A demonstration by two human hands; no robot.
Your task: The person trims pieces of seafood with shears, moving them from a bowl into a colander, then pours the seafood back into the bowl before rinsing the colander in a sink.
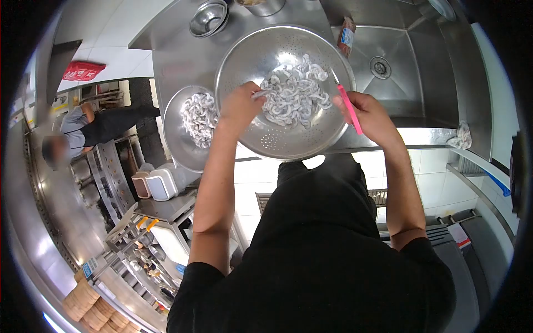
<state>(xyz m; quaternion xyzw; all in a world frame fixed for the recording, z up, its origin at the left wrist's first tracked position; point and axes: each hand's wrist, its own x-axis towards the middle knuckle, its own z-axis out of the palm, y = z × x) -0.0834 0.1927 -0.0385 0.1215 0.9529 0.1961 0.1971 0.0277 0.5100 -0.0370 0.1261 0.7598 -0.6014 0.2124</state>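
A large metal colander [239, 64] sits on the steel counter in front of me, with a heap of grey-white curled pieces [297, 97], like raw peeled shrimp, inside. My left hand [240, 108] is over its left side, fingers pinched on one piece at the heap's edge. At the right rim, my right hand [371, 115] grips pink-handled scissors [350, 111], blades pointing up and left over the colander. Whether the blades are apart is too small to tell. A metal bowl [174, 125] to the left holds more such pieces [199, 119].
Nested metal bowls [209, 19] and a metal pot [264, 6] stand behind the colander. To the right is a steel sink [383, 44], with a packaged item [346, 38] by its left edge. A cloth [462, 136] lies at the far right. Another person [80, 130] stands at left.
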